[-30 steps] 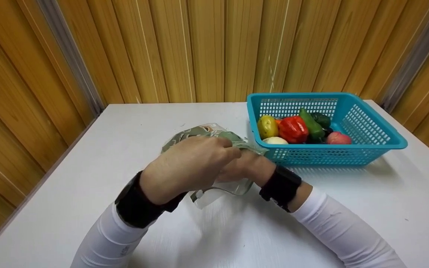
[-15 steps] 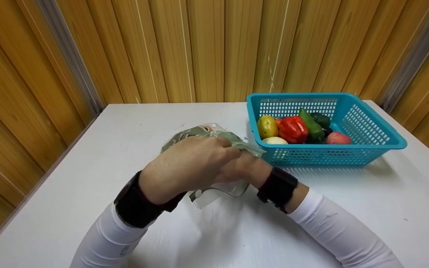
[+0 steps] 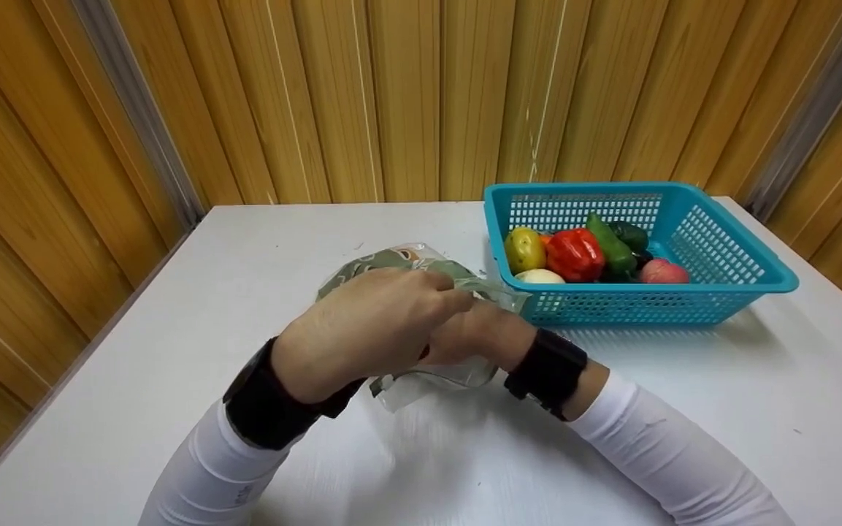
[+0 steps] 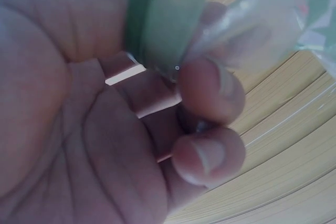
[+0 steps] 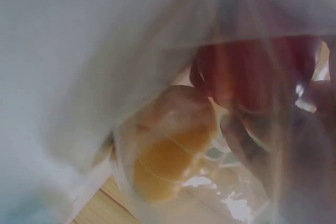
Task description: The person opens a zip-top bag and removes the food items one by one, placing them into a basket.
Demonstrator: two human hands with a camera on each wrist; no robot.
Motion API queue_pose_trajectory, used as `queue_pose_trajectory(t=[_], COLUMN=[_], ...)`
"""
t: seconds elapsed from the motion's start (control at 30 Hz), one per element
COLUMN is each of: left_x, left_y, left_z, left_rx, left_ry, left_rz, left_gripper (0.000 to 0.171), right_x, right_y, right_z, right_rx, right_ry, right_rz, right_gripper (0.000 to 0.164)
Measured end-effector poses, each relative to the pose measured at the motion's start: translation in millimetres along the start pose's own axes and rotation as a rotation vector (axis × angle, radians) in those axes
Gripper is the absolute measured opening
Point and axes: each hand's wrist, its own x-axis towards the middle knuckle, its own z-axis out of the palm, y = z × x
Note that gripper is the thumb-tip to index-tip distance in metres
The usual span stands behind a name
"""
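My left hand (image 3: 377,321) pinches the edge of a clear plastic bag (image 3: 497,294) with green print, over the middle of the table. The left wrist view shows the bag's green strip (image 4: 163,19) between thumb and curled fingers. My right hand (image 3: 475,332) is inside the bag's mouth, partly hidden behind the left hand. Through the blurred plastic, the right wrist view shows its fingers (image 5: 310,145) round a dark red, shiny, rounded thing (image 5: 257,72); its kind is unclear. Beside that in the bag lies a yellow-orange oblong piece (image 5: 170,156).
A blue-green plastic basket (image 3: 654,288) stands at the back right of the white table (image 3: 136,380). It holds a red bell pepper (image 3: 575,254), a green pepper (image 3: 613,248), a yellow fruit (image 3: 525,249), a pink-red fruit (image 3: 664,271) and others. Wood-look panels (image 3: 406,102) rise behind.
The right hand shifts slightly in the bag, and a dark red spot now shows beneath it. The bag's right edge moves a little outward. The left hand stays in place.
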Motion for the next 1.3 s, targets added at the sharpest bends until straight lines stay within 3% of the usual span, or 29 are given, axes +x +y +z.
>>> queue_pose_trajectory(t=[0.3,0.57,0.8,0.97,1.3], left_x=[1.5,1.5,1.3,0.9,1.2], left_y=[0.2,-0.3,-0.3,-0.4,-1.1], left_z=[-1.7,-2.7,-2.3,-2.4,-3.2], left_rx=[-0.010,-0.024,-0.025,-0.039,-0.046], left_ry=[-0.061,-0.065,-0.067,-0.074,-0.075], left_rz=[-0.039,-0.051,-0.052,-0.061,-0.070], left_gripper=[0.036,0.032,0.034,0.037,0.039], right_x=[-8.7,-17.9,-26.4,-30.7,-42.7], right_y=[-19.4,-27.3,-30.7,-32.3,-35.6], right_z=[-18.0,-33.3,-48.0,-53.2,-61.7], right_rx=[-0.144,-0.127,-0.056,-0.004,-0.019], right_ry=[-0.156,-0.276,-0.307,-0.300,-0.256], right_rz=[0.205,0.274,0.392,0.396,0.330], right_gripper=[0.068,0.077,0.089,0.092,0.082])
